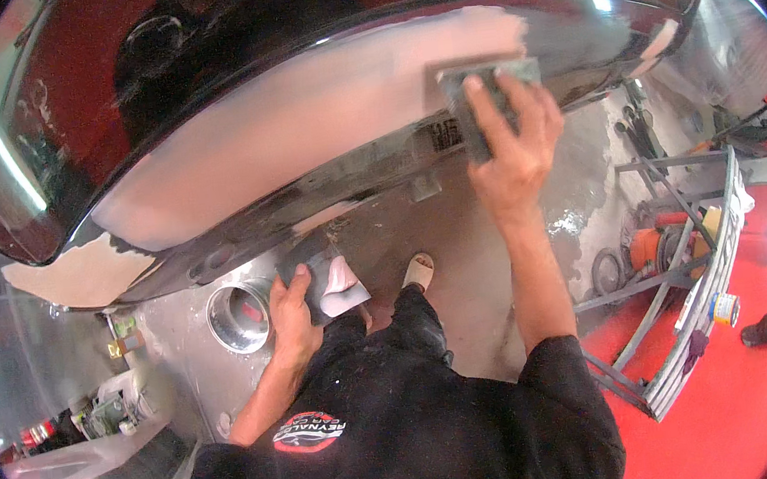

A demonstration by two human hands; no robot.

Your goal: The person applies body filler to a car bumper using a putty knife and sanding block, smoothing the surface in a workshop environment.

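Note:
A smooth pink patch of body filler [294,122] stretches across the lower part of a dark, glossy car bumper [57,277]. At the right end of that patch, my right hand [523,148] grips a flat, dark rectangular spreader [456,103], its fingers spread over the plate, against the panel. My left hand [290,318] holds a grey mixing board [312,255] low, below the bumper. A lump of pink putty [341,277] sits on the board near its right edge. The left fingers beneath the board are hidden.
Just left of the board stands a round metal tin [239,317] on the grey floor. A metal-frame stand [687,328] with an orange item is at the right, over red flooring [734,408]. Clear plastic sheeting [21,375] hangs at the left, beside assorted equipment.

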